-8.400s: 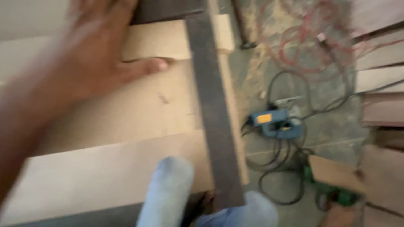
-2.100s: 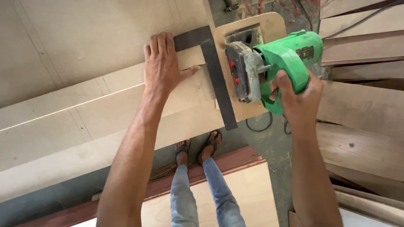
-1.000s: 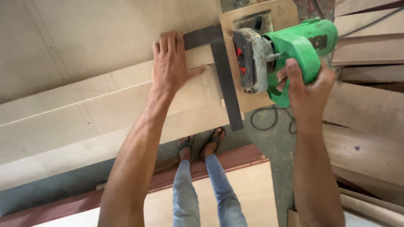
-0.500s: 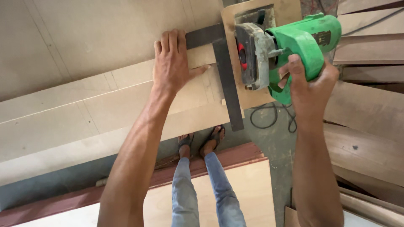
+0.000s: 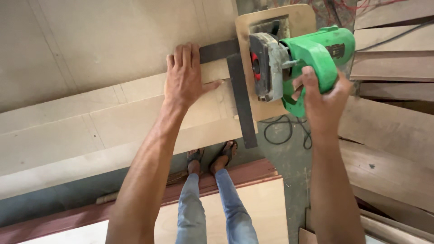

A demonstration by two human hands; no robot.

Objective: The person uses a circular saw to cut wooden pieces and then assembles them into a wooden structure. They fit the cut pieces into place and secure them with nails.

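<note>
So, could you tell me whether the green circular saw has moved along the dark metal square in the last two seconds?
Yes: the green circular saw has advanced up along the dark metal square, away from its near end.

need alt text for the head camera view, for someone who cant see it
Seen from above, a person's right hand grips a green circular saw on a wooden base plate, running beside a dark metal square. The left hand presses flat on the square and the plywood board beneath. Below are jeans and sandalled feet; planks lie at right.

saw (image 5: 312,68): green | square (image 5: 242,108): dark grey | board (image 5: 113,122): pale tan | jeans (image 5: 212,212): blue
</note>
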